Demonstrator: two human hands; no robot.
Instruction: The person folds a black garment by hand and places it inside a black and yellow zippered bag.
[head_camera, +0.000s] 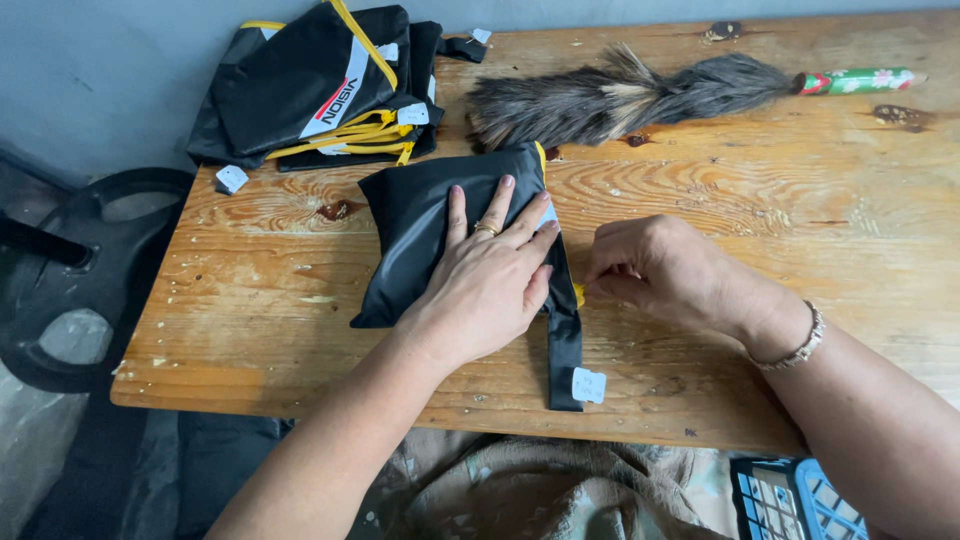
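Observation:
A folded black fabric bag (415, 225) with yellow trim lies on the wooden table (760, 220). My left hand (487, 275) presses flat on it, fingers spread, a ring on one finger. My right hand (650, 268), with a bracelet at the wrist, is closed beside the bag's right edge and pinches a small bit of yellow cord there. A black strap (563, 345) with a white tag (588, 385) runs from the bag toward the table's near edge.
A pile of black bags with yellow cords (320, 85) sits at the back left. A feather duster (640, 95) with a patterned handle lies along the back. A black weight plate (80, 280) stands left of the table; a blue crate (795, 500) is below right.

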